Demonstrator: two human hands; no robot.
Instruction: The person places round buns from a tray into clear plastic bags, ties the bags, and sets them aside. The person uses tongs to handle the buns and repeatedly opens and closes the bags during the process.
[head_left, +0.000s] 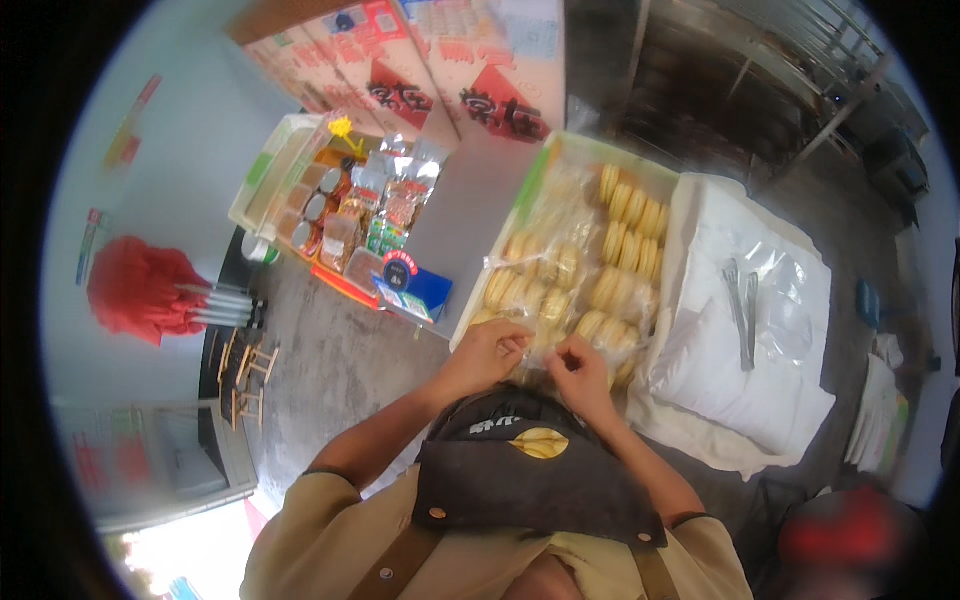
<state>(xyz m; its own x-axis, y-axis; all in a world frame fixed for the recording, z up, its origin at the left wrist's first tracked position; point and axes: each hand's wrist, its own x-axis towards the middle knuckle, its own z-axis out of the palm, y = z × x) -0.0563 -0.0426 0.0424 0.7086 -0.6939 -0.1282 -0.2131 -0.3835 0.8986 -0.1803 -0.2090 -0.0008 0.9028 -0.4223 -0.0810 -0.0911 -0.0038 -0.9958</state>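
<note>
My left hand (486, 351) and my right hand (587, 375) are close together, with fingers and thumbs pinched, over the near end of a white and green box (534, 184). A thin, clear plastic bag (537, 351) seems to be pinched between them, though the film is faint. Round, pale yellow pastries fill the box. Some bagged pastries (514, 289) lie on the left side under clear film, and loose pastries (634, 210) stand on edge in rows at the far right. Below my hands is my dark apron (525, 487).
Metal tongs (741, 315) and clear film (787, 300) lie on white cloth (697, 300) to the right. Left of a grey panel (469, 206), a tub (259, 172) holds jars and packets. Printed cartons (487, 90) stand behind. Further left are a red cloth bundle (131, 289) and wooden stools (244, 371).
</note>
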